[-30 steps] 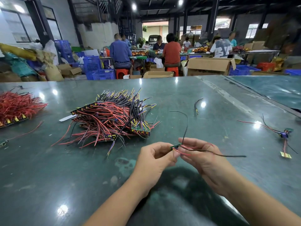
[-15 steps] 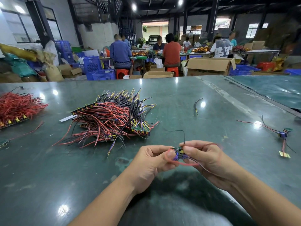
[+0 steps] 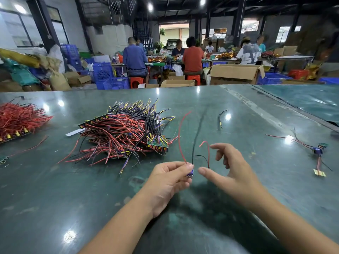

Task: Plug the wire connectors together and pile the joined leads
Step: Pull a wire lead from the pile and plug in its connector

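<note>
I'm at a glossy green tabletop (image 3: 238, 110) in a dim workshop, where seated workers (image 3: 192, 55) face benches beyond cardboard boxes (image 3: 236, 73) and blue crates (image 3: 102, 72). The heap of joined leads (image 3: 126, 132) lies ahead-left. My left hand (image 3: 168, 178) pinches a purple connector (image 3: 190, 173), its red and black wires rising. My right hand (image 3: 233, 171) hovers beside it, fingers spread, holding nothing.

Your view is dim indoors, lit by ceiling lamps (image 3: 150, 6) that throw bright glare spots on the glossy table (image 3: 91, 189). Your arms cast a soft shadow below, and the wide lens bends the edges.
</note>
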### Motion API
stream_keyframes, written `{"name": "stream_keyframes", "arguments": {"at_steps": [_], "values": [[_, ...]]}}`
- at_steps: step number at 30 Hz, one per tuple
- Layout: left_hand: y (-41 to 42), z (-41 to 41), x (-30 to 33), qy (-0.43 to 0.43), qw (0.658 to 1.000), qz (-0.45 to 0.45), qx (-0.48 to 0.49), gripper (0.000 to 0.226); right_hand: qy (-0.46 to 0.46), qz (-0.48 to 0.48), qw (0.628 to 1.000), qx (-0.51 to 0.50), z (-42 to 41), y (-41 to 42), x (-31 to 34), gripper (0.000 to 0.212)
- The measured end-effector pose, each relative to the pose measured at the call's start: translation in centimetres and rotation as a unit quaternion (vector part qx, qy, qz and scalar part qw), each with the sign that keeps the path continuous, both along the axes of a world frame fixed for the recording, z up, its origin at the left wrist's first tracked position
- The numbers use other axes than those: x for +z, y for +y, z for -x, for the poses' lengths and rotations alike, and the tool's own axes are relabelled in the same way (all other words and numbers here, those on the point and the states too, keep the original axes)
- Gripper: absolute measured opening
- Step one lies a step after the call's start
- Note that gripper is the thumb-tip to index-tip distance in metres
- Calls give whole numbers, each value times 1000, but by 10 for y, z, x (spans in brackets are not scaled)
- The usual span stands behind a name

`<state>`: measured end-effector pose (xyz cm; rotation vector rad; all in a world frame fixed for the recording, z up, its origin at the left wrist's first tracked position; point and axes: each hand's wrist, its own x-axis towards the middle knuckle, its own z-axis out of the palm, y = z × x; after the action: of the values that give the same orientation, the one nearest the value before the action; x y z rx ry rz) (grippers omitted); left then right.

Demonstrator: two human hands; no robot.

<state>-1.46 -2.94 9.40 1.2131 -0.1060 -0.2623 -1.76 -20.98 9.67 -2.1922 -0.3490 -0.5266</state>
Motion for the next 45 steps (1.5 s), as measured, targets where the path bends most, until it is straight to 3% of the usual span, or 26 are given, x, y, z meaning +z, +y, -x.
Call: {"name": "stream_keyframes", "arguments": {"at_steps": [5,8,12,17,22,25,27,29,32,35,37,39,40,42,43,45], "values": [[-2,5,-5,-84,988,-105,-70,2,24,14,991,133,8,10,2,41],[-1,7,-5,-121,977,-143,-96,6,54,-43,981,181,9,12,3,23],[-1,11,-1,-127,961,-197,-149,17,96,-141,974,149,4,11,2,36],[2,15,2,-154,940,-222,-210,29,165,-339,926,21,-11,-9,8,45],[2,14,2,-148,948,-211,-188,19,172,-443,880,15,-12,-21,13,43],[1,12,1,-133,970,-171,-112,16,191,-462,865,45,-9,-19,22,42],[0,11,1,-127,982,-130,-44,10,238,-421,869,106,-4,-17,24,52],[-1,9,-1,-134,984,-117,-26,14,268,-310,898,160,5,-10,20,58],[-3,9,-5,-140,979,-132,-67,22,242,-202,931,185,13,5,17,40],[-5,9,-8,-136,979,-136,-65,37,204,-268,926,171,9,2,23,32],[-4,7,-8,-137,979,-149,-28,31,186,-374,903,100,1,-13,31,33],[-3,7,-6,-150,976,-159,0,20,138,-404,904,-13,-9,-41,40,35],[-2,6,-5,-158,975,-158,11,17,106,-362,922,-83,-14,-58,45,37],[-2,5,-4,-156,976,-146,34,15,74,-157,955,-239,-25,-94,44,48],[-1,5,-4,-152,977,-140,44,16,96,-19,942,-320,-29,-109,38,55],[1,3,-4,-155,976,-141,62,16,169,181,857,-453,-30,-129,22,58]]}}
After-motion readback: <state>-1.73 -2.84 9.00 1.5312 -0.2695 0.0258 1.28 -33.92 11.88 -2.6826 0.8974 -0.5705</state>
